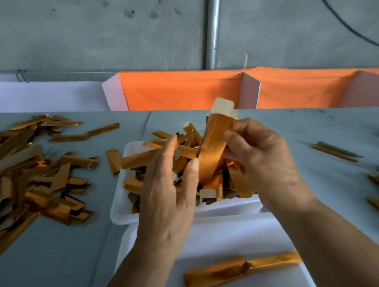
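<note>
From the head view, right in the middle, a flat foil carton (213, 149) stands nearly upright between two bare hands. It is a long narrow strip of card, mirror-bright coppery gold on its face, with a pale, dull flap at the top end. The right hand (258, 163) has it: the thumb presses on the right side of the shiny face and the curled fingers pinch from behind. The left hand (170, 191) is released, fingers straight and pointing up, with only the thumb tip touching the carton's lower left edge. The carton is held above a shallow white tray (119, 205) with rounded corners and a smooth, matte rim, which sits mid-table and is heaped with the same gold strips lying criss-cross, some showing grey-brown card backs. A second white tray (156, 241) sits at the table's near edge, touching the first, with one long creased gold strip (240, 271) lying flat in it. Toward the left edge of the grey table (66, 257) sprawls a loose pile of strips (27, 171), and a few more strips (336, 151) lie by the right edge. Along the far edge runs orange cloth (182, 92), with a bare concrete wall and a metal pipe (212, 29) behind it.
</note>
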`<action>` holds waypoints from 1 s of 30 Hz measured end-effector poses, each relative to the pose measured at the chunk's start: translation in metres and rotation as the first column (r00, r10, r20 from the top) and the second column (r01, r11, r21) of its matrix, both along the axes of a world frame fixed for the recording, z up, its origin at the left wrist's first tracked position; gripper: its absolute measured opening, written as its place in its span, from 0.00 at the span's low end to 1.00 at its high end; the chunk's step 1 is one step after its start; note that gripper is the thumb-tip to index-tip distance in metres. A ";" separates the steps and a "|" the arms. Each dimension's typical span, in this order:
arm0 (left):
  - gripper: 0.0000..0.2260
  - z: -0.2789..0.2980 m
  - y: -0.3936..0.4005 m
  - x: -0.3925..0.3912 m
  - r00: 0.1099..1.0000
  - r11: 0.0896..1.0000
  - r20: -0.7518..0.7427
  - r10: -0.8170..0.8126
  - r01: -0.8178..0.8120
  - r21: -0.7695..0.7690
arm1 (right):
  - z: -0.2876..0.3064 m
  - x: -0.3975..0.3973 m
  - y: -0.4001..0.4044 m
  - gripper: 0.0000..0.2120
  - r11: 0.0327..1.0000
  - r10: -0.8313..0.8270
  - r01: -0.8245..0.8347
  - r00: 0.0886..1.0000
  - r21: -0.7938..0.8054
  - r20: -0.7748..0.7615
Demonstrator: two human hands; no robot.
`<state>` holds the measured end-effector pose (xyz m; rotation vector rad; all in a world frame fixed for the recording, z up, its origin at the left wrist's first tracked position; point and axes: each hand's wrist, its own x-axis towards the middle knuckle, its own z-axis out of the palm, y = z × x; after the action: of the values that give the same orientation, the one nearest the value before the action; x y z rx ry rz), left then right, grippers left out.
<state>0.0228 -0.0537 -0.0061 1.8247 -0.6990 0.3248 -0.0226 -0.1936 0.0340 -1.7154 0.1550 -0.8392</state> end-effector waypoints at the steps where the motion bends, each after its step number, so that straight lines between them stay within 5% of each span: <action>1: 0.24 0.001 0.000 -0.002 0.998 0.998 -0.014 -0.055 0.055 -0.020 | 0.000 -0.008 0.004 0.12 0.979 0.131 -0.132 0.991 0.156 0.021; 5: 0.13 0.002 0.000 -0.007 0.987 0.988 0.085 -0.137 0.143 -0.060 | -0.005 -0.031 0.012 0.09 0.892 0.328 -0.307 0.945 0.333 -0.006; 11: 0.15 0.001 -0.001 -0.008 0.977 0.978 0.042 -0.207 0.207 -0.001 | -0.001 -0.044 0.003 0.10 0.946 0.169 -0.129 0.979 0.296 -0.112; 15: 0.18 0.002 -0.003 -0.010 0.977 0.977 0.062 -0.203 0.198 0.075 | 0.002 -0.043 0.005 0.08 0.982 -0.185 0.187 0.978 0.015 -0.099; 18: 0.19 0.006 -0.007 -0.013 0.969 0.972 0.112 -0.218 0.206 0.114 | 0.006 -0.044 0.008 0.08 0.941 -0.292 0.264 0.950 -0.211 -0.111; 21: 0.20 0.006 -0.008 -0.014 0.960 0.968 0.160 -0.228 0.207 0.138 | 0.010 -0.045 0.004 0.05 0.958 -0.225 0.171 0.946 -0.230 -0.234; 25: 0.19 0.004 -0.007 -0.012 0.952 0.966 0.222 -0.213 0.170 0.196 | 0.014 -0.049 -0.003 0.04 0.999 0.043 -0.032 0.950 0.042 -0.309; 30: 0.23 0.008 -0.008 -0.017 0.947 0.953 0.264 -0.184 0.107 0.283 | 0.014 -0.050 -0.006 0.07 0.996 0.071 -0.052 0.948 0.070 -0.311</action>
<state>0.0060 -0.0615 0.0024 1.9840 -1.1222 0.4193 -0.0722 -0.1993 0.0477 -1.7779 0.3369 -0.5056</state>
